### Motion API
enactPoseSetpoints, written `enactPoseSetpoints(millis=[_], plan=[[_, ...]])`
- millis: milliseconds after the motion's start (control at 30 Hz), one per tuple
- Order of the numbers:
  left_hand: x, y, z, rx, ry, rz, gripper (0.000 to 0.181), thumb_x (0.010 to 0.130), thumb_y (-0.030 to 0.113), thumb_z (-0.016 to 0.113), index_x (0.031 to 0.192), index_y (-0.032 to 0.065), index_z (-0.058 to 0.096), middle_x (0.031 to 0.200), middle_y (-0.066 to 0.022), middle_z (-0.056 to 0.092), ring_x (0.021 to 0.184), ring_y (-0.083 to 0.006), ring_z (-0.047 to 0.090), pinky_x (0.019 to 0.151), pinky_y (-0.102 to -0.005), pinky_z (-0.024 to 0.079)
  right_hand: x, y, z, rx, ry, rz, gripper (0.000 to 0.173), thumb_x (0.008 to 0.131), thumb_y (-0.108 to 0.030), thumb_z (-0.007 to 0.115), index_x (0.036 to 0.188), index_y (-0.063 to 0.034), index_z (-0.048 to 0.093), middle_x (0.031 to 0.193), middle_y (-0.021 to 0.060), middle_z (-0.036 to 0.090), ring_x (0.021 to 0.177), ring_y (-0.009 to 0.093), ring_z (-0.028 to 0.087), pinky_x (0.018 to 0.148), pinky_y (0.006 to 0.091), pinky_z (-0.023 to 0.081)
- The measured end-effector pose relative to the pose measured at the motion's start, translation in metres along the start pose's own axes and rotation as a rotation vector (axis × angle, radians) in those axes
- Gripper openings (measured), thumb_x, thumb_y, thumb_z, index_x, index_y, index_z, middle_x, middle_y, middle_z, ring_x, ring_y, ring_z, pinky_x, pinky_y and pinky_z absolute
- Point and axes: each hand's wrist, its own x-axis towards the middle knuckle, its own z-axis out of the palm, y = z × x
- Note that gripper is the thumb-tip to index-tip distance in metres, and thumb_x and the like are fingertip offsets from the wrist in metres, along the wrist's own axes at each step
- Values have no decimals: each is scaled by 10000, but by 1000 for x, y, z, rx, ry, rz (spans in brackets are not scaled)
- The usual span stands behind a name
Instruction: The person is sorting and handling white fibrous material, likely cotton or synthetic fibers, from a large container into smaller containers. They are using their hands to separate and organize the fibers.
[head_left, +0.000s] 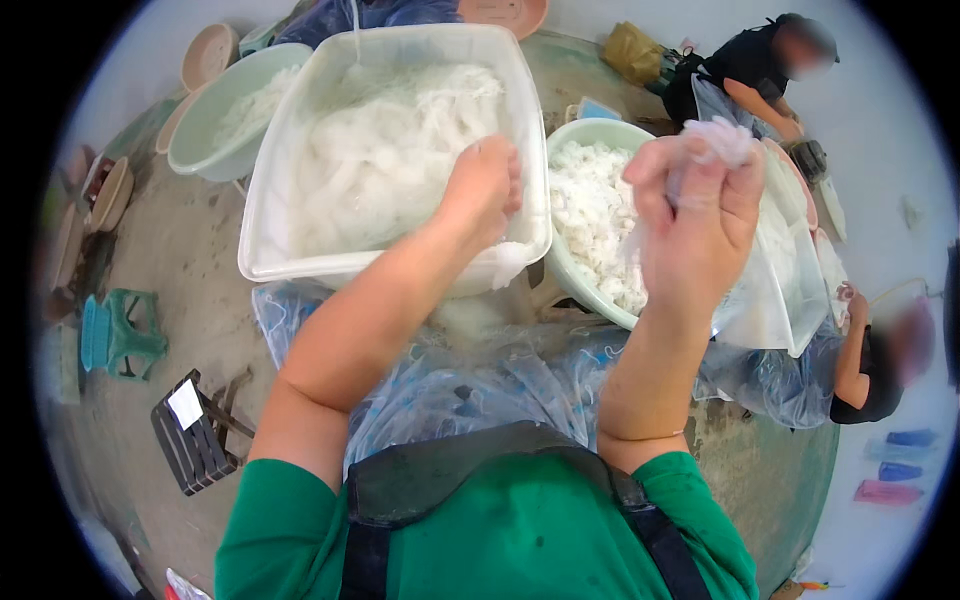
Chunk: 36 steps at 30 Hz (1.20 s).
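My left hand (487, 184) is curled above the right part of a white plastic tub (259, 247), which holds water and a loose mass of white fibre (390, 150). Whether it grips anything is hidden by its back. A white wad (508, 262) hangs over the tub's near right corner. My right hand (697, 202) is raised over the right side of a pale green basin (585, 289) heaped with white fibre clumps (596, 210). A soft whitish clump (718, 141) sits in its fingers, somewhat blurred.
Another green basin (187, 161) with white fibre stands left of the tub. A translucent container (787, 300) stands at right. Two co-workers (757, 75) sit at the right side. A green plastic stool (136, 334) and a black slatted seat (191, 442) stand on the floor at left.
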Motion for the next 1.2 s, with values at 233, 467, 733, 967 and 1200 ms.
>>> enactPoseSetpoints(millis=[233,467,733,967,1200], plan=[[-20,75,53,-198,-646,14,226,865,159,394,647,101,386,593,47,322,512,-89,279,455,-225,266,-24,52,-2,-754,-367,-36,188,846,-149,553,1000,-59,614,1280,176,443,1145,255,452,903,316,378],[-18,12,-33,950,-272,819,346,857,300,495,715,-10,552,728,-132,564,649,-235,528,637,-340,419,-26,30,3,-475,-176,235,302,900,-221,479,929,13,667,1101,123,599,1140,242,477,947,335,357],[-33,-14,-12,54,-541,-99,275,929,359,425,822,108,458,632,55,303,545,-77,236,491,-257,223,-15,34,-12,76,23,483,268,890,-159,480,859,54,638,1020,154,629,957,245,577,843,357,430],[-33,19,2,1162,-85,846,442,920,438,394,919,12,513,695,-15,472,684,-112,449,625,-260,361,-14,38,9,-905,-281,-82,106,684,-90,653,782,-49,655,1000,76,635,780,274,557,712,311,458],[-50,25,-15,818,-394,314,295,890,327,414,937,54,514,809,-63,508,782,-169,455,721,-307,381,-8,43,-42,346,230,248,230,883,-134,508,1006,51,569,1280,200,449,1200,299,424,972,435,338]])
